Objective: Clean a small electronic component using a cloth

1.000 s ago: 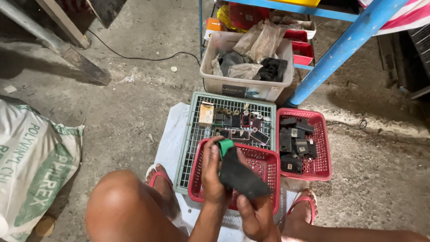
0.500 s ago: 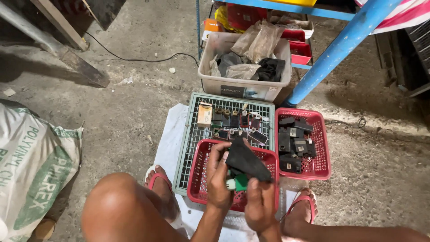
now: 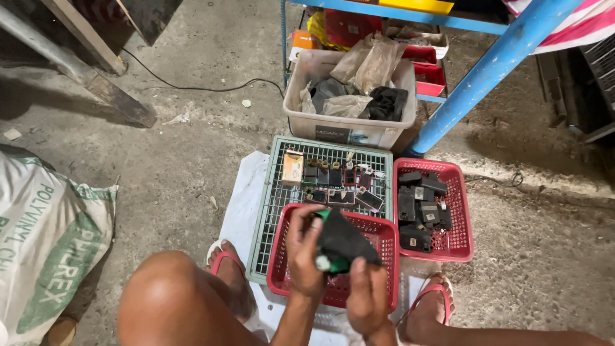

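Note:
Over a red plastic basket [image 3: 383, 238], both hands hold one dark thing: a black cloth-wrapped part [image 3: 341, 239] with a green piece showing at its lower left. My left hand [image 3: 303, 251] grips its left side, fingers curled around it. My right hand [image 3: 366, 296] clasps it from below and the right. Just beyond lies a green wire tray [image 3: 277, 205] with a row of small dark electrical parts [image 3: 338, 176] and a small tan box [image 3: 293, 168]. A second red basket [image 3: 460, 224] to the right holds several black box-shaped parts [image 3: 419, 205].
A clear plastic tub [image 3: 349, 125] with crumpled bags and black cloth stands at the back, under a blue metal shelf frame [image 3: 487, 67]. A printed white sack [image 3: 45, 243] lies on the left. A black cable [image 3: 198, 86] crosses the concrete floor. My knee and sandalled feet frame the baskets.
The black part has been turned in my hands: the green piece went from its upper left to its lower left, and the hands came closer together around it.

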